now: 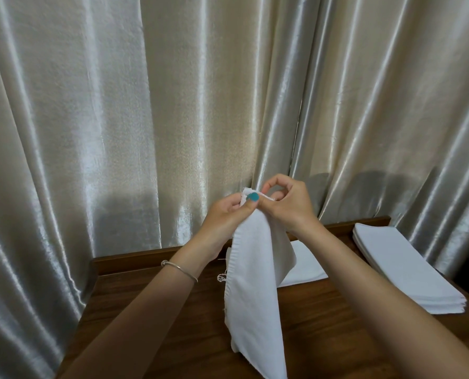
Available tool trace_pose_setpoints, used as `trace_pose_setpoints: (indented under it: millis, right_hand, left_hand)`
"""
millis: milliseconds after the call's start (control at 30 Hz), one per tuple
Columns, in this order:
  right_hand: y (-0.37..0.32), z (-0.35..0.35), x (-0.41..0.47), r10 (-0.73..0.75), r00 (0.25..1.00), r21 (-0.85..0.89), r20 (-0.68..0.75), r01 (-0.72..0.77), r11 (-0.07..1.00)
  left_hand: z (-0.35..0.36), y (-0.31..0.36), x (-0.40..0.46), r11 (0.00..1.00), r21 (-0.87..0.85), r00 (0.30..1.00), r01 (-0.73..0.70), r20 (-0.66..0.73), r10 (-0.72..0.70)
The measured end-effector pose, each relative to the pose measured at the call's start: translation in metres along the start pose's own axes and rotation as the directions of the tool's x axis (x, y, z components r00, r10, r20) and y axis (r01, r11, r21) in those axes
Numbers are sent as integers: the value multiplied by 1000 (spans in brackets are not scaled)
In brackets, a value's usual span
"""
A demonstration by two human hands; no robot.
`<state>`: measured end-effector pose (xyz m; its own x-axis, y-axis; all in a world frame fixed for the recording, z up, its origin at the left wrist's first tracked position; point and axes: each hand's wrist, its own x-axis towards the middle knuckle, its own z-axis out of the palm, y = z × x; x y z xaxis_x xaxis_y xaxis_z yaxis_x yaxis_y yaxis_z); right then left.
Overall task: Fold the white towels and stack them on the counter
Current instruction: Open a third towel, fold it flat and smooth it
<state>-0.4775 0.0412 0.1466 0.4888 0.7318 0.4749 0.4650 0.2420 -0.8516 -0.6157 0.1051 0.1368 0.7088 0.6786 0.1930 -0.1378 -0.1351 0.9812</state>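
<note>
A white towel [252,283] was held up in the air above the wooden worktop [151,318], its top corners gathered together and pinched by both hands, so that the cloth hung down straight and its edges could be matched for a fold. The left hand [225,214] was closed on the top edge with the thumb pressed on the front, and the right hand [285,203] was closed on the same edge just beside it; the two hands were touching. The lower end of the towel was cut off by the bottom of the frame, so it could not be told whether it touched the worktop. A frayed thread was seen at its left edge. Behind it a flat white towel [304,265] lay on the worktop, mostly hidden. A stack of folded towels [408,269] was placed well apart at the right, probably the finished pile. A shiny curtain [118,119] was hung behind everything, and what was behind it was hidden
</note>
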Motion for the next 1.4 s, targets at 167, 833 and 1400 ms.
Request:
trace_pose_setpoints:
  millis: [167,833,1400]
  right_hand:
    - [2,8,1,-28,999,-24,-31,28,999]
    - [44,21,-31,470,827,-662,309,-168,730]
    - [57,11,-41,349,747,-534,566,9,845]
  left_hand:
    - [3,-4,8,999,-51,994,9,-106,-14]
    - [-47,12,26,991,7,902,-136,-413,127]
    - [-110,14,9,983,-8,821,-182,-552,148]
